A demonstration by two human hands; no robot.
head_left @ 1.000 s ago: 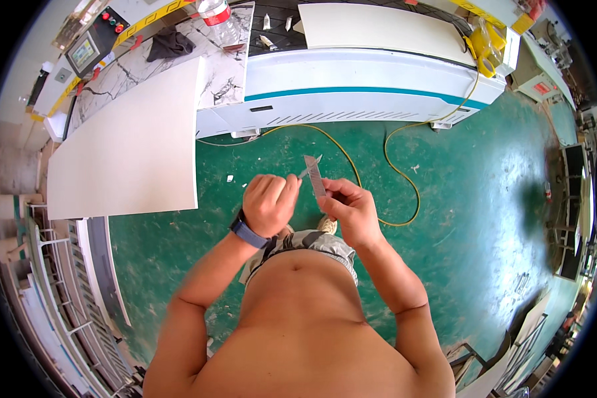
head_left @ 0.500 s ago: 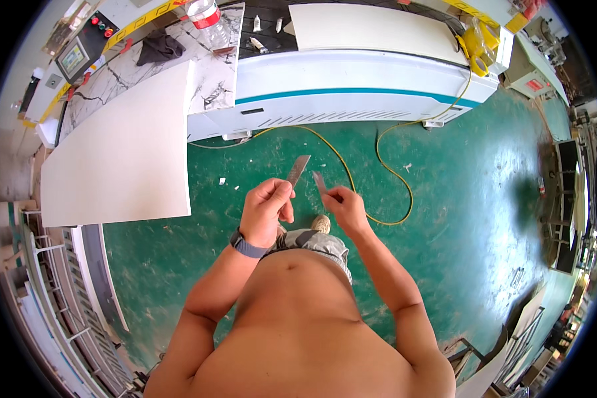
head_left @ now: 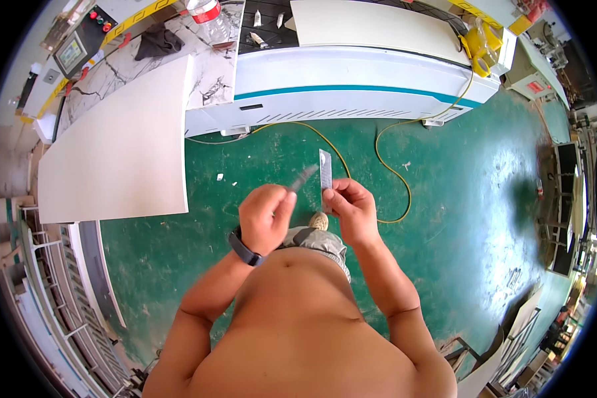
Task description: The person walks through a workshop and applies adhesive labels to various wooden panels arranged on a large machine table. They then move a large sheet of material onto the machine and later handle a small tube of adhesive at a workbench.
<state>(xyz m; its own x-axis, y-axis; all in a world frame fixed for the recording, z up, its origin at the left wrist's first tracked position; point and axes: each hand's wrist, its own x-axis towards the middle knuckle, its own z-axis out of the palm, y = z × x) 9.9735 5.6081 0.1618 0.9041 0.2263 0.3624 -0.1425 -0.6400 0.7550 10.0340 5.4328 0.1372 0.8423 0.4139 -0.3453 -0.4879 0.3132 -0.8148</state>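
My left hand point(head_left: 266, 215) pinches a thin grey blade-like strip point(head_left: 304, 178) between thumb and fingers; motion smears it, and it tilts up to the right. A flat, straight silvery strip point(head_left: 326, 168), like a knife blade with a slanted tip, stands nearly upright in the pinch of my right hand point(head_left: 353, 207). Both hands are in front of my waist, and the two strips are close together, their tops a little apart. My fingers hide the lower end of the left strip. Whether these are bare blades or parts of a knife I cannot tell.
Ahead stands a long white machine point(head_left: 351, 83) with a large pale board point(head_left: 378, 30) on top. Another pale board point(head_left: 119, 146) juts out at left, beside a marbled slab point(head_left: 212, 83) with a plastic bottle point(head_left: 207, 20). A yellow hose point(head_left: 408, 189) snakes over the green floor.
The right strip has turned nearly upright and shows its broad face. The left strip has dropped slightly and tilted further right, with the left wrist rolled over.
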